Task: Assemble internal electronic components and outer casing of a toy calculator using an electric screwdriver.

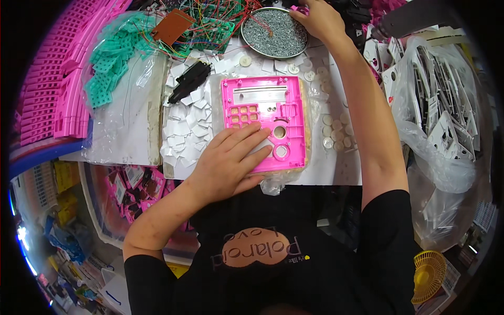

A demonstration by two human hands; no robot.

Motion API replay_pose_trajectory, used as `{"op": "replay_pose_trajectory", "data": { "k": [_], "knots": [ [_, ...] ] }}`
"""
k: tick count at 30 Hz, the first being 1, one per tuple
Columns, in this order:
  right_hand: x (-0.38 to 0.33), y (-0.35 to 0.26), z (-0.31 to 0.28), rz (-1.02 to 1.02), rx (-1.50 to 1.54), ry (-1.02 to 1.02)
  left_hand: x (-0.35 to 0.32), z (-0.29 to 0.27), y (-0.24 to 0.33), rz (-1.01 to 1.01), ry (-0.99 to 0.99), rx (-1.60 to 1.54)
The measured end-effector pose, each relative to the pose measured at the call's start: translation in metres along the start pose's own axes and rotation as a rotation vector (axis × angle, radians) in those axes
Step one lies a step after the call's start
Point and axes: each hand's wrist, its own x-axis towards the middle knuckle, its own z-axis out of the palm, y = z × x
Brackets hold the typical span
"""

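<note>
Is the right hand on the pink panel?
No; the left hand rests on the pink panel, while the right hand is up by the round dish.

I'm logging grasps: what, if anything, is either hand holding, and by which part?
The left hand lies over the lower left of the pink plastic casing; no grip shows. A small pink piece shows at the right hand; whether held cannot be told.

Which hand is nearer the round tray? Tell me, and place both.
Right. The right hand is by the round tray, at its upper-right edge; contact is unclear. The left hand lies on the pink panel, farther off, below the tray in the picture.
</note>
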Motion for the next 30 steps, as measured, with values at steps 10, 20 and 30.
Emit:
{"op": "replay_pose_trajectory", "data": {
  "k": [10, 20, 30],
  "knots": [
    [-0.008, 0.034, 0.01, -0.109, 0.053, -0.003, 0.001, 0.001, 0.0, 0.006, 0.013, -0.006],
    [-0.024, 0.043, 0.001, -0.074, 0.062, 0.039, 0.0, 0.002, 0.001, -0.006, 0.017, -0.018],
    [-0.113, 0.019, -0.038, 0.172, 0.521, 0.088, 0.002, 0.001, 0.003, -0.002, 0.042, -0.005]
  ]
}}
